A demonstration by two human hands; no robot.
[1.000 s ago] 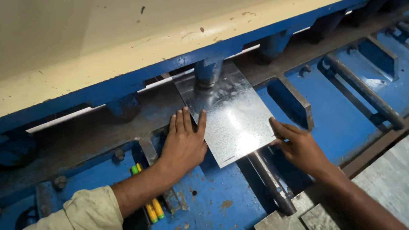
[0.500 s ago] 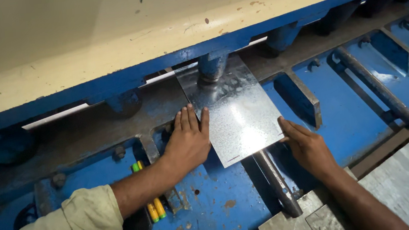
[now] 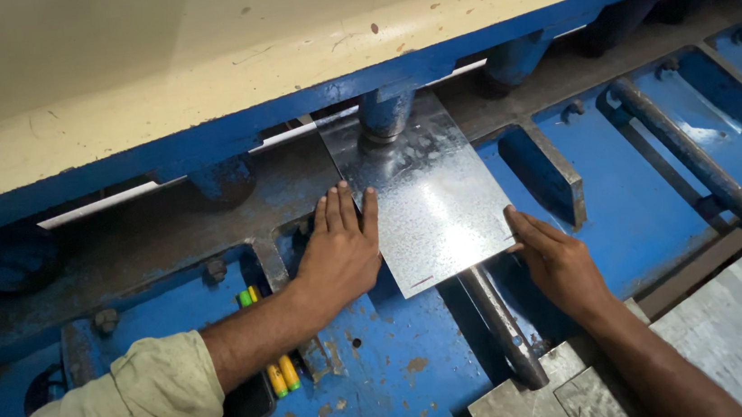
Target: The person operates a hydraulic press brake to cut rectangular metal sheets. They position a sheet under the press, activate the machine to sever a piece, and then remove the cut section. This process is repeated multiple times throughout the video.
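lying flat on the blue machine bed (image 3: 633, 201), the shiny metal sheet (image 3: 429, 198) has its far edge under a round hold-down foot (image 3: 383, 118). the left hand (image 3: 339, 255) presses its left edge, fingers straight and together. the right hand (image 3: 558, 263) touches the near right corner, fingers extended, gripping nothing.

A cream guard (image 3: 194, 62) ran above the blue machine bed (image 3: 405, 377). Grey steel bars (image 3: 682, 147) crossed it; light glared off worn, rust-spotted paint.
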